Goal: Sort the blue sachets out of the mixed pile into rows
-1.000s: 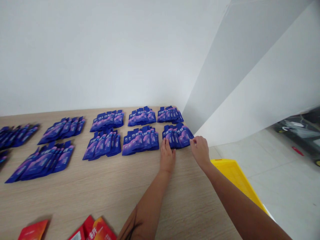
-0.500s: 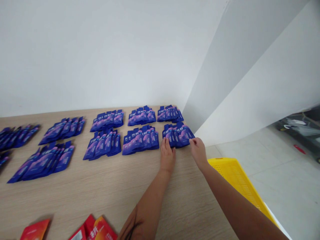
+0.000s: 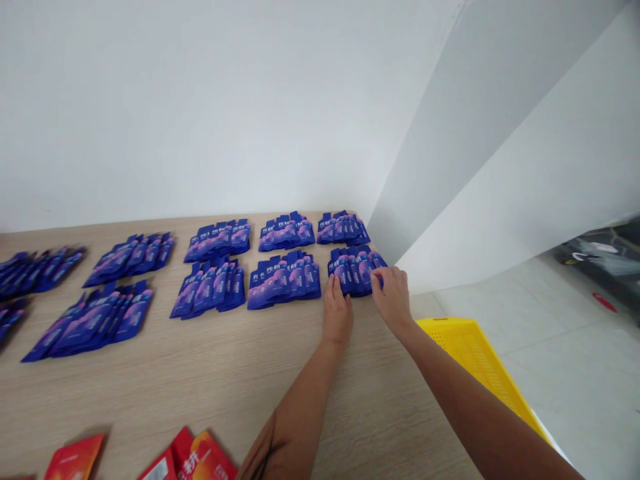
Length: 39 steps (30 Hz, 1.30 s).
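Observation:
A fanned pile of blue-purple pouches (image 3: 354,268) lies near the right end of the wooden table (image 3: 210,373). Along its lower left edge rests my left hand (image 3: 337,312), fingers stretched out and touching the pouches without wrapping round them. My right hand (image 3: 393,299) is closed in a pinch at the pile's right side, on the edge of a blue pouch; its fingertips are partly hidden. Just behind is another fanned pile (image 3: 343,228), and a similar one (image 3: 285,280) sits left of my left hand.
Several more blue pouch piles (image 3: 207,287) stand in two rows to the left. Red-orange pouches (image 3: 213,460) lie at the near edge. A yellow plastic basket (image 3: 480,360) is right of the table, below its edge. A white wall (image 3: 200,107) runs along the back.
My right hand has moved left, drawing the right-hand pouches closer into the pile, which is now narrower. My left hand stays at the pile's left edge. The view has shifted slightly.

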Each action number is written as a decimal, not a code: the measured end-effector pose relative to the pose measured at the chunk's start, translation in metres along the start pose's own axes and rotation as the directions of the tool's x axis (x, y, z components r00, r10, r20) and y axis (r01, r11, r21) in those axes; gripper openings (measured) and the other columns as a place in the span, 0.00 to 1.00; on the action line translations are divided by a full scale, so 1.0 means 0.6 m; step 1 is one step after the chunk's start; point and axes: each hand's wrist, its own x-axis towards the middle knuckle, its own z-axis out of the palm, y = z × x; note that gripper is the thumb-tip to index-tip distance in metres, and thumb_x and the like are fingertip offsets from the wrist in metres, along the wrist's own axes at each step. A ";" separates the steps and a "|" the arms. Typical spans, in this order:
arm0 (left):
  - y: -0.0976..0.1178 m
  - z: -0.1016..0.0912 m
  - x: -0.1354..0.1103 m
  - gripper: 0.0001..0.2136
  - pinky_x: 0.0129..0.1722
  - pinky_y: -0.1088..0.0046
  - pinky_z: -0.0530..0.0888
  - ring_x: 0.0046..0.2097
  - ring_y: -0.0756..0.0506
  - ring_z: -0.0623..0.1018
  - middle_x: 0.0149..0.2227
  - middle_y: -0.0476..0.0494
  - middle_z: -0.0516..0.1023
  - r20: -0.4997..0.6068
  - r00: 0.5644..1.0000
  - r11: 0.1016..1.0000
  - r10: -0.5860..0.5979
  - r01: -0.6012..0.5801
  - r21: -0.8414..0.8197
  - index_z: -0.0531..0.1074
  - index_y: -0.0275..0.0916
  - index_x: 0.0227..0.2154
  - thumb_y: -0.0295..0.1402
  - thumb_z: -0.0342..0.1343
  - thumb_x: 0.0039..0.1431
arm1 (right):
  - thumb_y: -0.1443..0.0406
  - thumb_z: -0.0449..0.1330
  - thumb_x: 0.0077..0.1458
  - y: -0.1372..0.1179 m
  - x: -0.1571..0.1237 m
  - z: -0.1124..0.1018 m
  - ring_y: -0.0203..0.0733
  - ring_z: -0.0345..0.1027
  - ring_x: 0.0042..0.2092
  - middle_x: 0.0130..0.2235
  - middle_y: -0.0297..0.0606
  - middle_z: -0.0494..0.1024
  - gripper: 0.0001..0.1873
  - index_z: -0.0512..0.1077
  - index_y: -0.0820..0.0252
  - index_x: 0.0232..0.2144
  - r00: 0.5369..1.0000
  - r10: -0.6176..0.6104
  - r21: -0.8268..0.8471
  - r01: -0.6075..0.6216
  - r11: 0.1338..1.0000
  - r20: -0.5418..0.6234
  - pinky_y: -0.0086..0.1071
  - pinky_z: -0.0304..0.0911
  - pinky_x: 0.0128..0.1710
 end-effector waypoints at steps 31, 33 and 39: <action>0.002 -0.008 0.000 0.26 0.63 0.51 0.60 0.65 0.40 0.59 0.62 0.32 0.59 0.055 0.998 1.000 -0.022 0.021 0.003 0.50 0.38 0.62 0.24 0.43 0.61 | 0.67 0.50 0.53 0.121 0.066 0.001 0.45 0.64 0.34 0.26 0.41 0.73 0.13 0.70 0.58 0.20 0.959 0.238 -0.096 -0.225 0.970 0.154 0.35 0.55 0.36; 0.001 -0.009 0.001 0.26 0.63 0.52 0.60 0.65 0.40 0.59 0.62 0.32 0.59 0.063 0.998 1.000 -0.014 0.014 0.001 0.51 0.38 0.62 0.24 0.42 0.61 | 0.66 0.51 0.53 0.120 0.067 0.003 0.44 0.64 0.34 0.26 0.41 0.73 0.13 0.71 0.58 0.20 0.954 0.240 -0.094 -0.226 0.970 0.181 0.34 0.54 0.35; 0.001 -0.010 0.002 0.25 0.63 0.53 0.60 0.64 0.40 0.59 0.61 0.32 0.60 0.069 0.998 1.000 0.002 -0.004 0.022 0.53 0.36 0.62 0.23 0.41 0.61 | 0.66 0.51 0.54 0.109 0.067 0.014 0.42 0.66 0.33 0.27 0.39 0.75 0.13 0.73 0.58 0.22 0.940 0.231 -0.086 -0.216 0.973 0.250 0.32 0.54 0.33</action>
